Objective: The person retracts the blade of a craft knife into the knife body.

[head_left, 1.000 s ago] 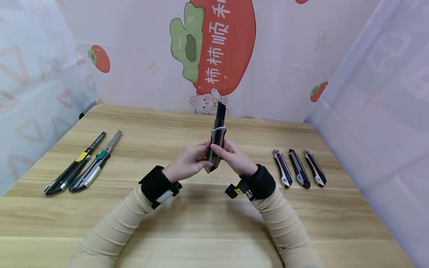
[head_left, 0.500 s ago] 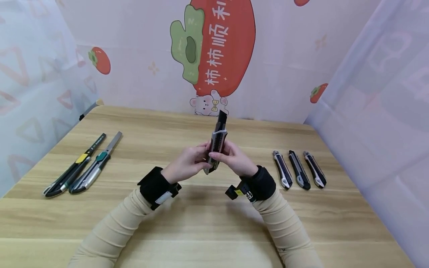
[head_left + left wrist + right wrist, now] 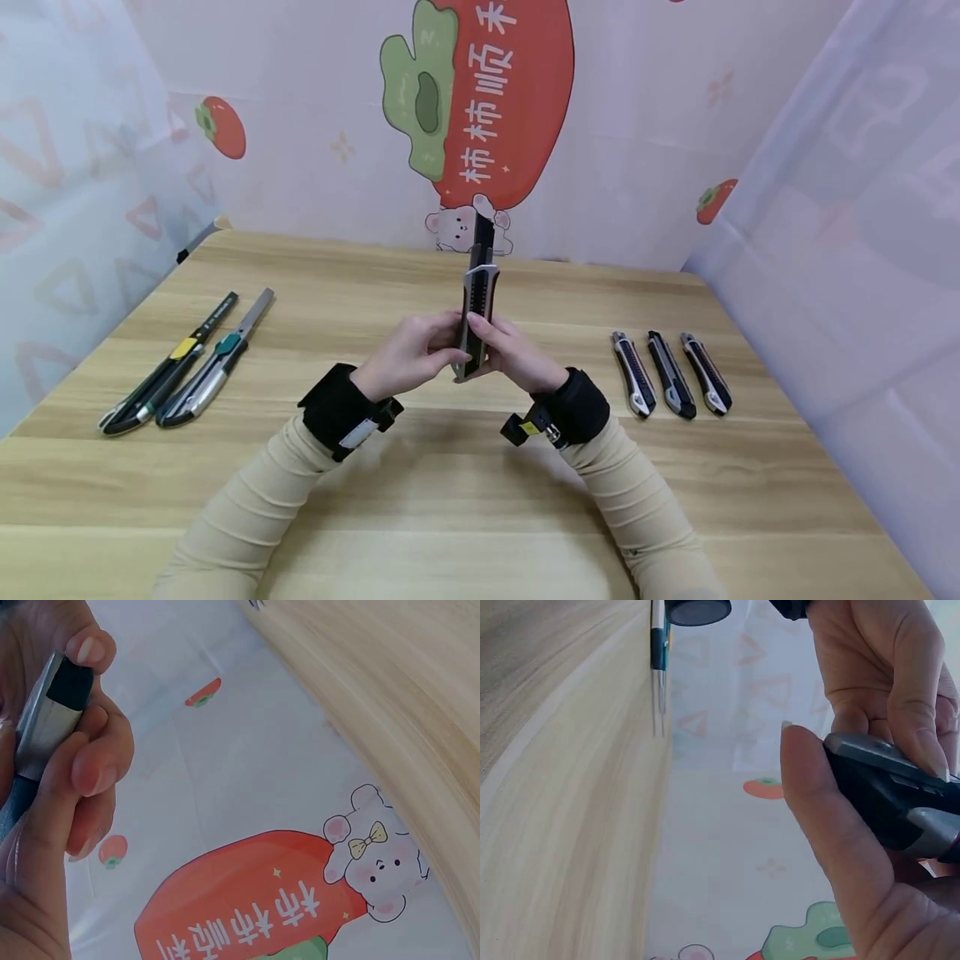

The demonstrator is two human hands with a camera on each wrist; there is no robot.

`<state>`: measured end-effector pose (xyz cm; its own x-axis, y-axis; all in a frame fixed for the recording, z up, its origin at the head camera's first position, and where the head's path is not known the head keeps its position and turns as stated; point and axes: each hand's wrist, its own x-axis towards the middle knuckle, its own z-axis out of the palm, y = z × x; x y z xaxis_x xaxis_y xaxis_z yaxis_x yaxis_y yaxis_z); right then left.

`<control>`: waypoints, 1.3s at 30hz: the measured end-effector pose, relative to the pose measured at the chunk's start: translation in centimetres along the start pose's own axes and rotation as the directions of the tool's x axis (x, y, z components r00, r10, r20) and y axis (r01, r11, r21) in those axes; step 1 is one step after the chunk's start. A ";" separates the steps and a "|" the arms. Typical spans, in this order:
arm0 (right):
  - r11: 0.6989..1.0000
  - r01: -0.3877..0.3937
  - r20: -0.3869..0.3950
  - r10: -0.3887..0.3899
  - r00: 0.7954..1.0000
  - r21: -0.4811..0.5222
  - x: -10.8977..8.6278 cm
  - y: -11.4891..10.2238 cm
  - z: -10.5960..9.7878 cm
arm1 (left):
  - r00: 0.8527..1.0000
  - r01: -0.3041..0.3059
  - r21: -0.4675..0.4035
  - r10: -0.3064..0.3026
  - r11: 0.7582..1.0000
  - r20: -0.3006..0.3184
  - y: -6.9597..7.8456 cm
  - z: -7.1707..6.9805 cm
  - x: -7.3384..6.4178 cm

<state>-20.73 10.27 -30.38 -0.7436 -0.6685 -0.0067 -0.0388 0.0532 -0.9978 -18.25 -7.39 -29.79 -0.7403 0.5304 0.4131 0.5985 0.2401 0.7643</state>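
Both hands hold a black and grey utility knife (image 3: pixel 480 292) upright above the middle of the table, its dark front end pointing up and away. My left hand (image 3: pixel 412 350) grips the lower left side of the handle, thumb near its butt end. From the right, my right hand (image 3: pixel 521 354) grips the same handle, thumb lying across its face. The left wrist view shows the knife (image 3: pixel 52 712) among curled fingers. In the right wrist view the knife's butt end (image 3: pixel 877 791) lies between the two hands; part of the handle is hidden by fingers.
On the wooden table (image 3: pixel 465 492), two long knives, one with a yellow slider (image 3: pixel 168 367) and one with a green slider (image 3: pixel 213 367), lie at the left. Several smaller utility knives, one in the middle (image 3: pixel 670 375), lie side by side at the right. Printed cloth (image 3: pixel 300 167) surrounds the table.
The held knife has tipped more upright and shifted slightly left, its front end dipping and then rising. My right thumb slid down the handle and back up. The knives on the table stay put.
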 end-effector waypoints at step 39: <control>0.996 0.058 0.072 -0.052 0.996 -0.074 -0.7 0.2 -0.3 | 0.999 0.030 0.001 -0.030 1.000 0.042 -0.1 -0.2 0.3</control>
<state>-20.42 10.95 -30.55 -0.6905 -0.7222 0.0407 -0.1306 0.0691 -0.9890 -18.60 -7.41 -29.69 -0.7445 0.5566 0.3687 0.5763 0.2570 0.7758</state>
